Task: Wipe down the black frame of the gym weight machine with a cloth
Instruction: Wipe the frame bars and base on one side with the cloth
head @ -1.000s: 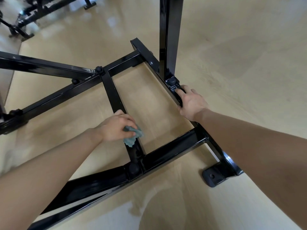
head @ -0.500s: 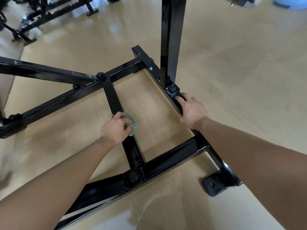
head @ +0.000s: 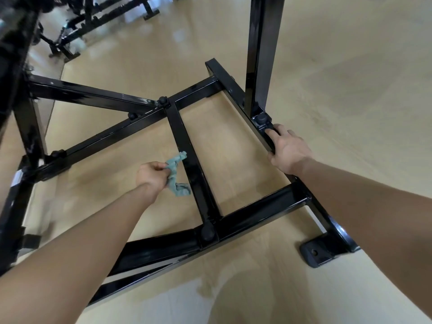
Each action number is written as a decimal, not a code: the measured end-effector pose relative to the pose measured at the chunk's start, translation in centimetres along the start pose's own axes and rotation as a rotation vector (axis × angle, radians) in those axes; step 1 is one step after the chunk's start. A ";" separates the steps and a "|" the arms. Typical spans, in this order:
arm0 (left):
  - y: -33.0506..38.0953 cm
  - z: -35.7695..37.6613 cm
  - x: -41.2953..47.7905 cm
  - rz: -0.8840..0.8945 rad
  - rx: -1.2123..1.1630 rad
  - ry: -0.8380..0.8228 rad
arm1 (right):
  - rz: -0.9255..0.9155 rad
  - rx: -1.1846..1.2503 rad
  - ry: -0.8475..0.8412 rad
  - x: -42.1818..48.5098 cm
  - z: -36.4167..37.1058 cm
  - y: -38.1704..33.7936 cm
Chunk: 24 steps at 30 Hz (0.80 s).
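Floor: one, pale wood-look and glossy, under everything.

Frame: one, black gloss tube, flat on the floor. The landmark is its short cross bar, one, running away from the viewer between two longer members.

Machines: a dark cluster far up and left of the bar. They are too blurred to count.

Post: one upright, right of the bar's far end.

Rail: one, right of the bar and roughly alongside it.

Foot: one bracket with a bolt hole, right of the bar's near end.

Right hand: one, well right of the bar. It grips the rail just below the post, fingers over the top and thumb on the inner side.

Left hand: one, just left of the bar at mid-length, fingers curled and pinching the cloth.

Cloth: one, grey-green and bunched. It hangs from the left hand, its loose ends reaching the bar's left edge. Firm contact cannot be told.

Caps: five round bolt caps counted. One sits at each end of the bar and the rest lie out left and right of it.

Step in hand, as judged: wiping the bar, with the cloth off its top face and beside it. The next move likely calls for pressing the cloth flat to the bar's left face, or shifting to the near cross member, with the right hand bracing.
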State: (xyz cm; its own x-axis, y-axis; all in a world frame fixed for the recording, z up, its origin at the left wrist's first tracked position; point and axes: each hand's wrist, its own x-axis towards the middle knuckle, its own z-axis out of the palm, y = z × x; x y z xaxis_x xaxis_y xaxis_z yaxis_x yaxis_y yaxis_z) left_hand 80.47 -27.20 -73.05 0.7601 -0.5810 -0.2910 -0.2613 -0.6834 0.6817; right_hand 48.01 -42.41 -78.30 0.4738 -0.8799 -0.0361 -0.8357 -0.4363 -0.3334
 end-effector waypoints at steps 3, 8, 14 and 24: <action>0.3 0.2 -0.4 -0.136 -0.140 -0.001 | 0.002 0.006 -0.004 0.0 0.0 0.0; 0.8 2.3 -3.9 -0.380 -0.206 -0.376 | -0.004 0.004 -0.004 0.0 0.0 0.1; 0.4 0.7 -3.2 -0.624 -0.339 -0.600 | -0.002 0.006 -0.013 0.0 -0.1 0.1; 0.6 0.6 -1.4 -0.607 -0.542 -0.575 | 0.004 -0.003 -0.026 0.1 -0.2 0.1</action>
State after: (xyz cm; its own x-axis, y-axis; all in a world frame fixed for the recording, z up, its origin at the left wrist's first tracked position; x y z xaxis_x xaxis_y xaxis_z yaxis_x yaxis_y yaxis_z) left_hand 78.93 -27.05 -72.61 0.2334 -0.4236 -0.8752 0.4924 -0.7247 0.4821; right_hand 47.90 -42.55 -78.12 0.4775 -0.8765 -0.0617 -0.8383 -0.4334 -0.3307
